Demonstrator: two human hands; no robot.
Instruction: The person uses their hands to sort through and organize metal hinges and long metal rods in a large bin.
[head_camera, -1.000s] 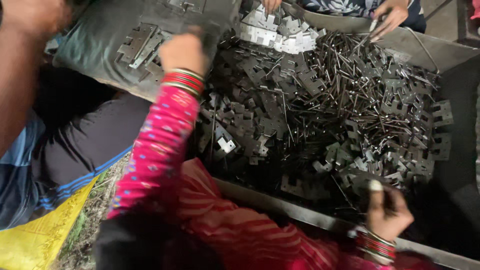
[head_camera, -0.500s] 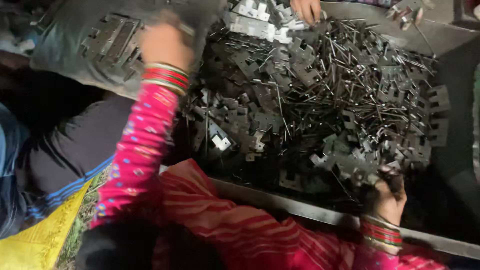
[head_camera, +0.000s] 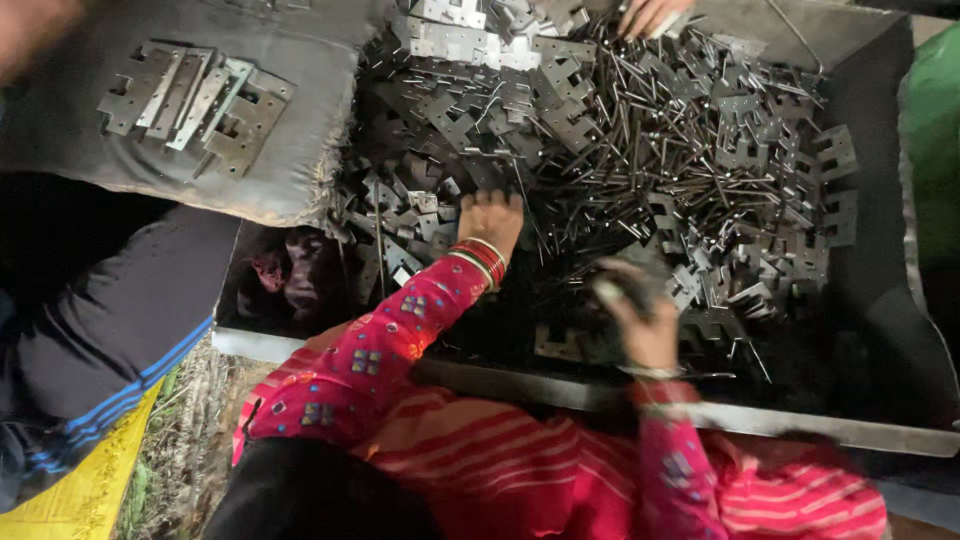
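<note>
Metal tray (head_camera: 880, 100) — heaped hinge plates (head_camera: 560, 120), pins, grey cloth (head_camera: 300, 100) beside

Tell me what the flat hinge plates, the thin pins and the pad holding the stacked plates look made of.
Hinge plates: apparently sheet metal, bare grey, dull glints.
Pins: likely steel rod, thin, straight, shiny.
Pad: seemingly grey woven cloth, frayed edge, soft sag.

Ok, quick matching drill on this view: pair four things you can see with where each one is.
Things:
1. left hand
2. right hand
3. flat hinge plates
4. another person's hand

Places:
A. top edge of the tray
B. on the grey cloth
C. reaching into the pile, left of centre
D. blurred, by the tray's near rim

Pairs: 1-C, 2-D, 3-B, 4-A
</note>
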